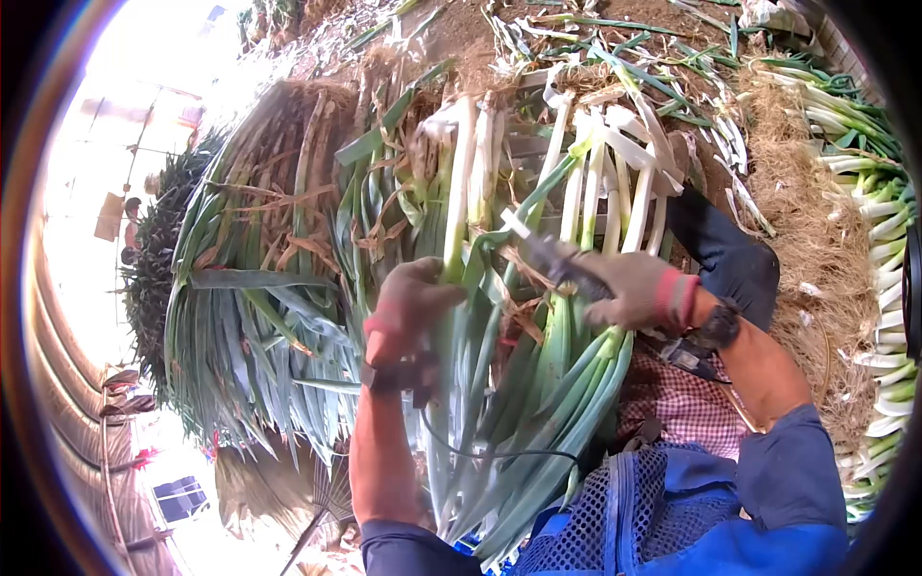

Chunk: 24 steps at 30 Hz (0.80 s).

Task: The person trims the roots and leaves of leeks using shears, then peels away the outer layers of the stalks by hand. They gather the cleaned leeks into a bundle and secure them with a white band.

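My left hand (415, 296), in a worn glove with a red cuff, is closed around the stalk of a long green onion (460, 192). The onion stands root end away from me, with its pale stem bare above my fist and a blurred whitish scrap beside the tip. In my gloved right hand (624, 286) is a dark air blow gun (562, 264), its pale nozzle angled toward the held onion. Close to the right hand lie several whitish, stripped green onions (595, 192), leaves toward me. Part of the blow gun is hidden by my fingers.
A large heap of unpeeled green onions (250, 288) with dry, soil-coloured skins spreads on the left. Cut roots (797, 250) form a strip on the right, beside a row of pale onions (888, 288). Peelings litter the soil (615, 14) ahead. A black cable (499, 452) runs from my left wrist.
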{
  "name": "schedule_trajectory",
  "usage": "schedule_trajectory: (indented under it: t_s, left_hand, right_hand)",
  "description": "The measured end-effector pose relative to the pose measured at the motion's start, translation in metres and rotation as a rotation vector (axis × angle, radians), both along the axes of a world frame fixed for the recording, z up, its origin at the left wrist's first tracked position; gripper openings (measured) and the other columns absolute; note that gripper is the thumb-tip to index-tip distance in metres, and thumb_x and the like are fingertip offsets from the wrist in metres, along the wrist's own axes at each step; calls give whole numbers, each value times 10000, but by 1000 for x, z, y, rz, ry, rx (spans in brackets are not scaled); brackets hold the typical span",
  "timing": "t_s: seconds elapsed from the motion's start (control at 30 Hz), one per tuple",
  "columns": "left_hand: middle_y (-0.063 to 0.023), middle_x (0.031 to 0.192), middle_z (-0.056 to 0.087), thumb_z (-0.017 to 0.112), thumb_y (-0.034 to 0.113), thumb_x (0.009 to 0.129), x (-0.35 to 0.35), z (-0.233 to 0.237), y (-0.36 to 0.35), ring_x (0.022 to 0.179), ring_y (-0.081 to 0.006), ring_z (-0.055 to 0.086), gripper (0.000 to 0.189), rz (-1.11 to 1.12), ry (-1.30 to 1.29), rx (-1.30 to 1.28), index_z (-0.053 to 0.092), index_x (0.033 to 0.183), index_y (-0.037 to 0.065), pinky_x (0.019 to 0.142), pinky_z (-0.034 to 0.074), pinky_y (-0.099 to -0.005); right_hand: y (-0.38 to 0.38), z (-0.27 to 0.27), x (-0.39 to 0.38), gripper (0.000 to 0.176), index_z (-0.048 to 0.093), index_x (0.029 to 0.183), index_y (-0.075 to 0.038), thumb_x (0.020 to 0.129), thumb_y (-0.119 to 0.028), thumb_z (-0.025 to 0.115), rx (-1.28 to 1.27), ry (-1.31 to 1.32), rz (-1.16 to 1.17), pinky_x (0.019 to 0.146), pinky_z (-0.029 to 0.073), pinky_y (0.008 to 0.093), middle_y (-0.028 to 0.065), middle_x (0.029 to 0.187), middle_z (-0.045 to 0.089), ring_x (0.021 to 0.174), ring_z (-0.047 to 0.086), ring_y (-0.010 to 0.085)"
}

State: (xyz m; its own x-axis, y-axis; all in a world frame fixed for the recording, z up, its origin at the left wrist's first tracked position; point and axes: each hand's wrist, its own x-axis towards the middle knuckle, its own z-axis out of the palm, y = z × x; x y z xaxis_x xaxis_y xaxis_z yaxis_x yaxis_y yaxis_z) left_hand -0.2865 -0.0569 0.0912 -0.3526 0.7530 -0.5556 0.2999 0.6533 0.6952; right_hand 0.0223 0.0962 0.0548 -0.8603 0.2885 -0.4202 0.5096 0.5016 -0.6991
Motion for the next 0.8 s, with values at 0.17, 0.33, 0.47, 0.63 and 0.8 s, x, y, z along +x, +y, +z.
schedule_trajectory:
  t_s: [0.17, 0.33, 0.47, 0.63, 0.8]
  left_hand:
    - [-86, 876, 770, 825, 165, 858, 61, -31, 19, 801, -162, 707, 309, -155, 168, -181, 786, 1131, 24, 762, 577, -338]
    - [-191, 867, 749, 813, 341, 879, 138, -56, 13, 867, -241, 728, 402, -341, 459, -100, 760, 1056, -16, 848, 569, -422]
    - [-91, 960, 806, 786, 287, 1003, 88, -51, 6, 806, -130, 695, 345, -63, 114, 64, 790, 1169, -15, 747, 572, -305]
    - [-177, 1005, 806, 796, 426, 980, 31, -93, 20, 872, -246, 760, 458, 65, 720, 218, 783, 1161, 6, 826, 589, -379]
    - [-237, 1229, 756, 697, 707, 934, 47, -84, 65, 1160, -420, 724, 708, 2, 827, -342, 751, 1174, 44, 973, 584, -487]
  right_hand:
    - [-10, 14, 43, 974, 297, 1699, -54, 917, -404, 760, 34, 209, -104, 935, 567, 490, 326, 1335, 665, 1029, 736, 457]
    - [-1, 16, 37, 995, 282, 1715, -120, 901, -413, 772, 109, 106, -130, 894, 555, 519, 321, 1092, 727, 966, 720, 497]
    - [10, 0, 22, 984, 277, 1710, -117, 892, -381, 755, 140, 41, -109, 845, 545, 548, 297, 948, 722, 899, 711, 502]
    - [5, 2, 6, 950, 290, 1713, -135, 937, -448, 738, 13, -36, -87, 954, 559, 501, 258, 1092, 766, 1027, 740, 456]
    - [-11, 5, -2, 990, 227, 1733, -144, 938, -441, 737, 65, -10, -49, 954, 561, 502, 250, 1118, 762, 1044, 741, 449]
